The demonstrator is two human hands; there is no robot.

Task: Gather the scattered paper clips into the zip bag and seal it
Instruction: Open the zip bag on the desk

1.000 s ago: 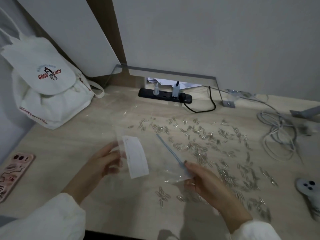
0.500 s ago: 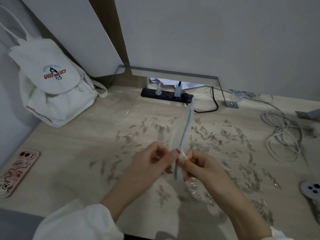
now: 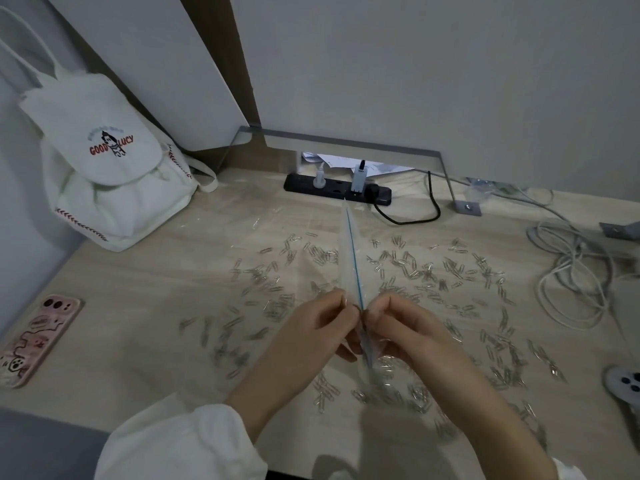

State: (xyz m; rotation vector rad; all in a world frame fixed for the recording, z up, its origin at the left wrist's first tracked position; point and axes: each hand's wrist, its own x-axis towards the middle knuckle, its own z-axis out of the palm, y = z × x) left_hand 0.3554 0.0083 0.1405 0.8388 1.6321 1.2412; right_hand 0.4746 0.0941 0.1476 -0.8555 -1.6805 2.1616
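A clear zip bag [image 3: 350, 247] with a blue zip strip is held edge-on above the desk, its strip running away from me toward the power strip. My left hand [image 3: 322, 327] pinches the near end of the bag's mouth from the left. My right hand [image 3: 398, 327] pinches the same end from the right, fingertips almost touching the left ones. Several silver paper clips [image 3: 408, 268] lie scattered over the light wooden desk [image 3: 145, 306], on both sides of the bag and under my hands. No clips show inside the bag.
A white backpack [image 3: 110, 174] leans at the back left. A pink phone [image 3: 34, 337] lies near the left edge. A black power strip [image 3: 337, 188] sits by the wall. Grey cables [image 3: 575, 278] coil at the right, and a white controller [image 3: 625, 382] rests at the right edge.
A second ago my hands held the bag flat and apart. They have come together at the zip end, and the bag now stands edge-on, pointing away from me.
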